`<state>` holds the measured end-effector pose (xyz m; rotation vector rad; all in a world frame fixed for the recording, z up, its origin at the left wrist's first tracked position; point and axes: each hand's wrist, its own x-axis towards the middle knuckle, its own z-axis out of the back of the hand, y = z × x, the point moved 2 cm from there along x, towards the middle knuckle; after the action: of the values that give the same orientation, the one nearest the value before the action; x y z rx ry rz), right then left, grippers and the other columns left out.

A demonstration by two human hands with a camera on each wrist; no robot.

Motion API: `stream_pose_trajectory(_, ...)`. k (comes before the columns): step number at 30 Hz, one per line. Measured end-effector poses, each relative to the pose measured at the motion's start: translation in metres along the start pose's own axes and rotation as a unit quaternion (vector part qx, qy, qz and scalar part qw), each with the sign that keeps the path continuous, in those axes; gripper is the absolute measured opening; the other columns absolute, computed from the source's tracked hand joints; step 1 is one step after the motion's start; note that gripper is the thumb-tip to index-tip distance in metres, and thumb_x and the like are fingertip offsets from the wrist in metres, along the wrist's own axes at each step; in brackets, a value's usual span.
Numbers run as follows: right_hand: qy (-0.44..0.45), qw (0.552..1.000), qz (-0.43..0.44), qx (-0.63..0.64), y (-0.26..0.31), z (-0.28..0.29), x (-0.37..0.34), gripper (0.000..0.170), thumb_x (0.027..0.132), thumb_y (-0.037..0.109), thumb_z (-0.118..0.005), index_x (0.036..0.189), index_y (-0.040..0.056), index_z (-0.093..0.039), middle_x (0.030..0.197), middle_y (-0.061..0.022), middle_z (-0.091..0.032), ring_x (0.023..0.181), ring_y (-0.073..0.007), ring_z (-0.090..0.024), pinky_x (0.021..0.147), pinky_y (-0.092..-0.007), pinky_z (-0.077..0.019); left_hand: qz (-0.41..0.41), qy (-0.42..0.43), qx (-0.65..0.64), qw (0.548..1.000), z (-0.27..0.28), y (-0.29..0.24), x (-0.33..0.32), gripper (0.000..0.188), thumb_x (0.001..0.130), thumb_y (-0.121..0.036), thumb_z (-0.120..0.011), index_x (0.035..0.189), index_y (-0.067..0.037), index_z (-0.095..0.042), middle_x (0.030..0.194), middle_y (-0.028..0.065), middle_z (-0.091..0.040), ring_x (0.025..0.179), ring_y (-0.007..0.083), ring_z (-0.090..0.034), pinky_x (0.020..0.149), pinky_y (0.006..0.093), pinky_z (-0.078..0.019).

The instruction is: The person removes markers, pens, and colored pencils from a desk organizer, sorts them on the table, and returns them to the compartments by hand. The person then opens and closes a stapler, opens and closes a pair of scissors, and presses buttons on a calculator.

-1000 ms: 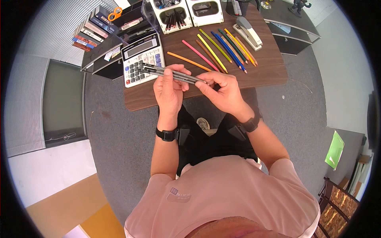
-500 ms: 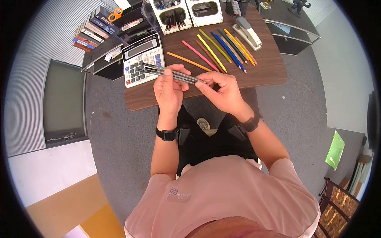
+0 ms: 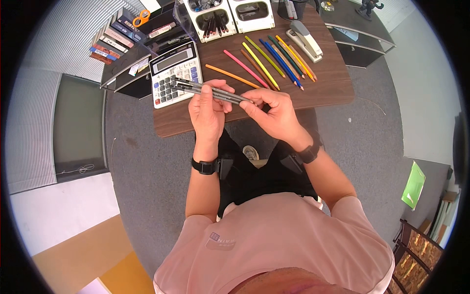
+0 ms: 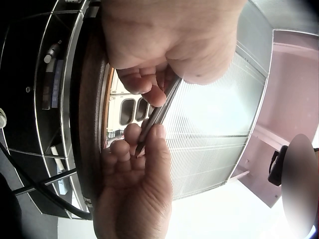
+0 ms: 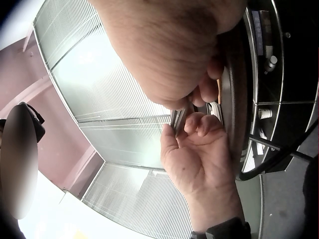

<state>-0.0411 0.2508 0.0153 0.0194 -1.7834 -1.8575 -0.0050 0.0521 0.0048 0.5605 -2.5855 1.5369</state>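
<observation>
Across the front of the table, my left hand [image 3: 208,115] holds a bundle of several dark pencils [image 3: 230,96] between thumb and fingers. Their far ends fan out over the white calculator [image 3: 164,93]. My right hand [image 3: 278,117] pinches the other end of the bundle with thumb and curled fingers. In the left wrist view a pointed tip shows on the pencils [image 4: 155,115], beside the right thumb. The right wrist view has the bundle [image 5: 178,117] mostly hidden behind the right hand.
Several coloured pencils [image 3: 259,62] lie spread on the brown table [image 3: 328,93]. A stapler [image 3: 306,41] sits at the right. Behind stand white holders [image 3: 254,22], one containing dark pencils [image 3: 215,27]. Orange scissors [image 3: 142,18] and upright books [image 3: 115,36] are at the back left.
</observation>
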Motion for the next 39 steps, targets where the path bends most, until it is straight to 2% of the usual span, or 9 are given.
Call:
stream_pose_trajectory(17,-0.012,1.000,0.015,0.002,-0.0001,-0.0009,0.0000,0.019,0.105,0.010,-0.087,0.120,0.0005,-0.085,0.093,-0.0060,-0.082,0.073,-0.0093,-0.071,0.068,-0.0286,-0.0577,-0.001,-0.005,0.005,1.000,-0.0028,-0.0009,0.0003,0.045,0.128,-0.033,-0.050,0.132,0.005,-0.075,0.111,0.0181,-0.081,0.075,0.0128,-0.067,0.067,0.0274,-0.0548)
stream_pose_trajectory(39,-0.005,1.000,0.008,-0.011,-0.0009,-0.0008,-0.0010,0.020,0.106,0.012,-0.087,0.121,-0.0008,-0.084,0.095,-0.0072,-0.083,0.075,-0.0092,-0.074,0.069,-0.0286,-0.0589,0.010,-0.014,0.008,1.000,-0.0022,0.0016,0.0023,0.041,0.126,-0.033,-0.056,0.130,0.003,-0.076,0.110,0.0175,-0.081,0.075,0.0136,-0.064,0.066,0.0270,-0.0518)
